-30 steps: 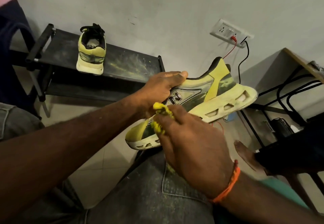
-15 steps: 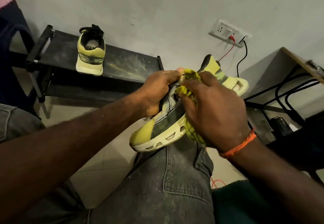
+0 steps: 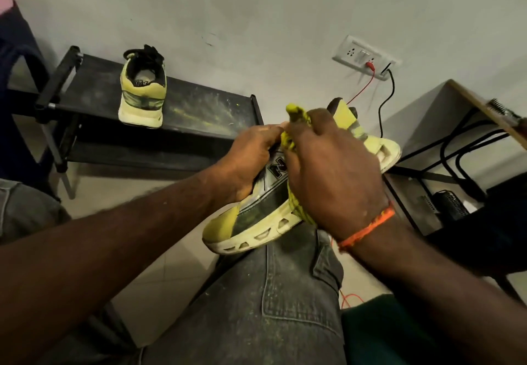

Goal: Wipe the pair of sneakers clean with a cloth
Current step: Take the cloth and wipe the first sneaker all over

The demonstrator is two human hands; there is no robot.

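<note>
The left hand curls around the upper of a yellow-and-grey sneaker, fingers wrapped over the collar edge, and holds it tilted above the person's right knee, toe down toward 7 o'clock and heel up toward 1 o'clock. The right hand lies over the middle of that shoe with a yellow cloth bunched in its curled fingers; one end of the cloth sticks up above the knuckles at 12 o'clock from the hand, and more of it trails down at 6 o'clock against the white sole. This hand covers most of the shoe's side, so only part of the black logo shows, and how the fingertips press cannot be told. An orange thread band circles the right wrist. The second sneaker stands upright, well apart at 10 o'clock, heel toward the camera, on a black shoe rack dusted with yellowish streaks and set against the wall. At 1 o'clock from the hands a wall socket plate carries a red cable and a black cable, both dropping behind the held shoe's heel. At 3 o'clock stands a desk with black cables looped beneath it. Grey jeans fill the lower middle.
</note>
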